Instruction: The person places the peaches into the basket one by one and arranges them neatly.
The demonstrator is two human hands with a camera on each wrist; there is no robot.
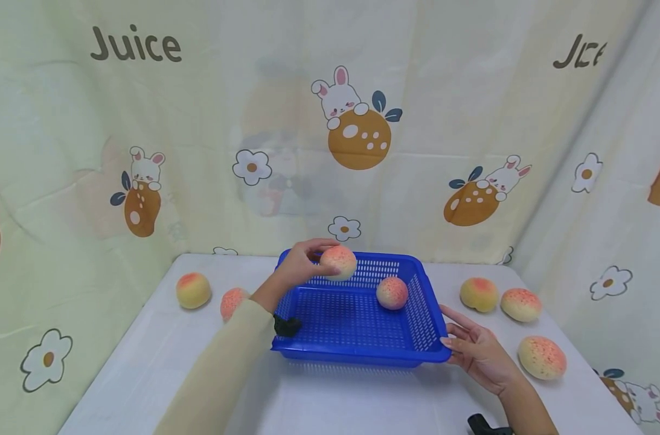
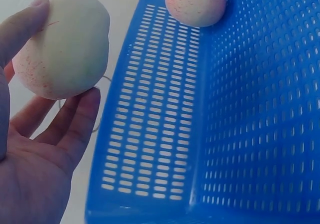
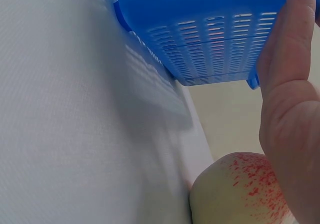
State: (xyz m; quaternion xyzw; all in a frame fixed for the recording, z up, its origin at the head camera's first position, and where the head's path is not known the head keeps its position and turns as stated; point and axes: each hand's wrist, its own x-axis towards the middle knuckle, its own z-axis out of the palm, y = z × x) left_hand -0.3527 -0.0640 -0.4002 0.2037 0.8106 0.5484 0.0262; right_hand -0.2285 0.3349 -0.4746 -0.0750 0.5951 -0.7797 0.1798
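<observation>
In the head view my left hand [image 1: 302, 261] grips a peach [image 1: 339, 263] between thumb and fingers, above the back left part of a blue plastic basket [image 1: 357, 353]. The left wrist view shows this pale peach [image 2: 75, 44] up close, with the fingers [image 2: 82, 114] beneath it. Another peach [image 1: 392, 293], speckled pink, lies inside the basket toward its right side. At the basket's front right corner my right hand [image 1: 482, 353] holds the rim, thumb at the edge and fingers along the outer side. The right wrist view partly cuts off those fingers.
On the white table to the left sit a yellow peach [image 1: 193, 290] and a pink one [image 1: 233, 303], partly behind the left sleeve. On the right lie a yellow peach [image 1: 479, 294] and two speckled peaches, one [image 1: 542, 357] beside my right hand. A printed curtain [image 1: 210, 121] hangs behind.
</observation>
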